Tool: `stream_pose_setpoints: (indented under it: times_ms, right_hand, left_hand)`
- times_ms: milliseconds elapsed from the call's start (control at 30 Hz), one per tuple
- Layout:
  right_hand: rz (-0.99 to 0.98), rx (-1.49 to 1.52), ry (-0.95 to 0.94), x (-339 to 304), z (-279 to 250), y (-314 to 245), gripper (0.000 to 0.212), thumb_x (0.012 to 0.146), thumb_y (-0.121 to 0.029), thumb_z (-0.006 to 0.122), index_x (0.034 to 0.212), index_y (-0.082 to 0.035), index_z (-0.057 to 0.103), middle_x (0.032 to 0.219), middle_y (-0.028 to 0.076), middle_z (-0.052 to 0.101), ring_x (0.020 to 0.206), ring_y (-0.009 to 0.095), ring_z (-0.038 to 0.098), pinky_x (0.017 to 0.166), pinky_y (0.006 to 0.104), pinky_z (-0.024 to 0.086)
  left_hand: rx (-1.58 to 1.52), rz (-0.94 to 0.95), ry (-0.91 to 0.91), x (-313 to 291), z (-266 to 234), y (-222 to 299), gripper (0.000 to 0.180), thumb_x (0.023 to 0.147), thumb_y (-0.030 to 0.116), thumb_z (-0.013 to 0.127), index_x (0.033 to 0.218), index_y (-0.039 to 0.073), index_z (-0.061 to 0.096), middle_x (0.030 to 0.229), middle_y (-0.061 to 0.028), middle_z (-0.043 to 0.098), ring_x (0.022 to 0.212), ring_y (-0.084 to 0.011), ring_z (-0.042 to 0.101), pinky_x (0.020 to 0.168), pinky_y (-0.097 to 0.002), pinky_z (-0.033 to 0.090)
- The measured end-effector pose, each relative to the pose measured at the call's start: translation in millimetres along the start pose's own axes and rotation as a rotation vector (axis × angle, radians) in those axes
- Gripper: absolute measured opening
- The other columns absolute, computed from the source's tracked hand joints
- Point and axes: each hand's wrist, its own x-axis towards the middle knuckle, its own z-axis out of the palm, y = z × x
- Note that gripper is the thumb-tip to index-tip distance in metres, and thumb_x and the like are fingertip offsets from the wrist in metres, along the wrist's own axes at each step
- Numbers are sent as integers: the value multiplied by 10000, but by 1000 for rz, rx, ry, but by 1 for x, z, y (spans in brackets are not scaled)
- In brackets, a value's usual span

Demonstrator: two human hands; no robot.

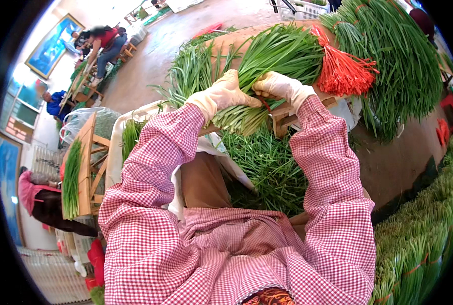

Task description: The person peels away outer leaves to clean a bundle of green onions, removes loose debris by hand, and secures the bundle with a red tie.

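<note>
A bundle of long green chives (279, 51) lies across the wooden bench before me, its pale cut ends toward me. My left hand (222, 94), in a cream glove, is closed round the stems, with the thumb across the top. My right hand (281, 86), gloved too, has its fingers pinched at the bundle's right side. A red tie (266, 105) shows just under those fingers, against the stems; its far end is hidden. Right of this hand, a thick bunch of loose red ties (344, 68) hangs over the bench. Loose chives (193, 68) lie beyond my left hand.
Tied chives form a big pile (396, 66) at the far right; more bundles (419, 254) line the near right. Chive scraps (269, 168) fill the space below the bench. At left stands a wooden stand (87, 168). Other people (106, 44) work at the back left.
</note>
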Motion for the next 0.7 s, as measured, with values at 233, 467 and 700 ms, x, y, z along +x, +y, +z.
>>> stream_pose_setpoints:
  times_ms: [233, 467, 700]
  right_hand:
    - [-189, 584, 399, -54, 23, 36, 169, 825, -206, 558, 768, -47, 563, 641, -54, 476, 520, 23, 376, 468, 168, 297]
    - [-286, 503, 546, -48, 40, 5, 191, 816, -190, 547, 692, -45, 554, 579, -66, 432, 495, 29, 342, 447, 189, 274]
    - [-246, -122, 519, 10, 33, -11, 287, 787, -259, 539, 869, 9, 602, 781, 163, 616, 701, 236, 586, 648, 320, 446]
  left_hand:
    - [-184, -72, 6, 41, 21, -60, 976, 683, 275, 742, 1336, -9, 75, 1328, -83, 245, 1146, -174, 315, 1007, -224, 263]
    - [-158, 40, 30, 44, 20, -84, 738, 768, 337, 647, 1274, -21, 247, 1180, -116, 434, 1082, -221, 402, 959, -247, 331]
    - [299, -8, 60, -10, -2, 1, 938, 561, 400, 770, 1211, -99, 313, 1180, -250, 449, 1107, -317, 455, 920, -306, 385]
